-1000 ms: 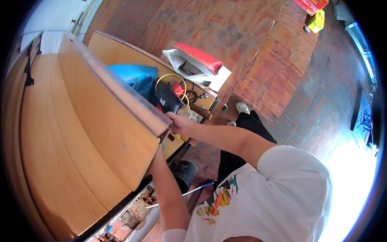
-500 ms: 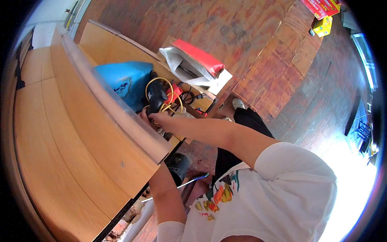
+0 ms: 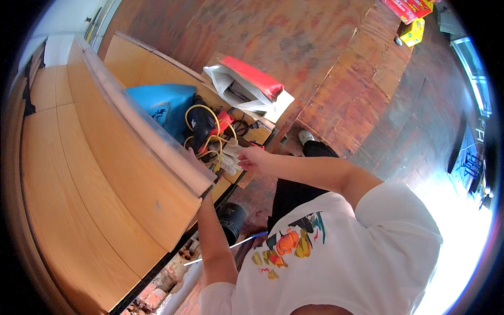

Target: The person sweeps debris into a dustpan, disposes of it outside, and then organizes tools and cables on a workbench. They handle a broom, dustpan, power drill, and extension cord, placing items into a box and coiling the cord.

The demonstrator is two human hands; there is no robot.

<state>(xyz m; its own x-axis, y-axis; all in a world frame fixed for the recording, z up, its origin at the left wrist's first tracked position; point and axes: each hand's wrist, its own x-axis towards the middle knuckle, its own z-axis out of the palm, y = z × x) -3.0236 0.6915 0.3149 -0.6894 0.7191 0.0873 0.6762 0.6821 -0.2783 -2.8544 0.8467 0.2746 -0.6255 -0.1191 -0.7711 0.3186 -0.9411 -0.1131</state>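
Observation:
A black corded power tool (image 3: 201, 123) with a yellow cord (image 3: 216, 137) looped over it sits in a wooden drawer-like compartment. My left hand (image 3: 192, 153) is at the tool's lower end, mostly hidden behind the raised wooden panel (image 3: 142, 131); its grip cannot be made out. My right hand (image 3: 254, 159) is at the compartment's near right side, fingers loosely bent and apart, beside a whitish work glove (image 3: 229, 156). Whether the fingertips touch the glove is unclear. A red object (image 3: 226, 121) and a black cable with a plug (image 3: 247, 126) lie next to the tool.
A blue bag (image 3: 163, 105) fills the compartment's far left. A red and white open bag (image 3: 247, 86) rests on its far edge. Below stands a black bucket (image 3: 231, 220) near a thin white rod (image 3: 226, 249). Red and yellow boxes (image 3: 412, 32) lie on the wooden floor.
My right hand has left the tool's handle and moved right, beside the glove, which shows more. My left hand stays by the tool. The view has shifted slightly.

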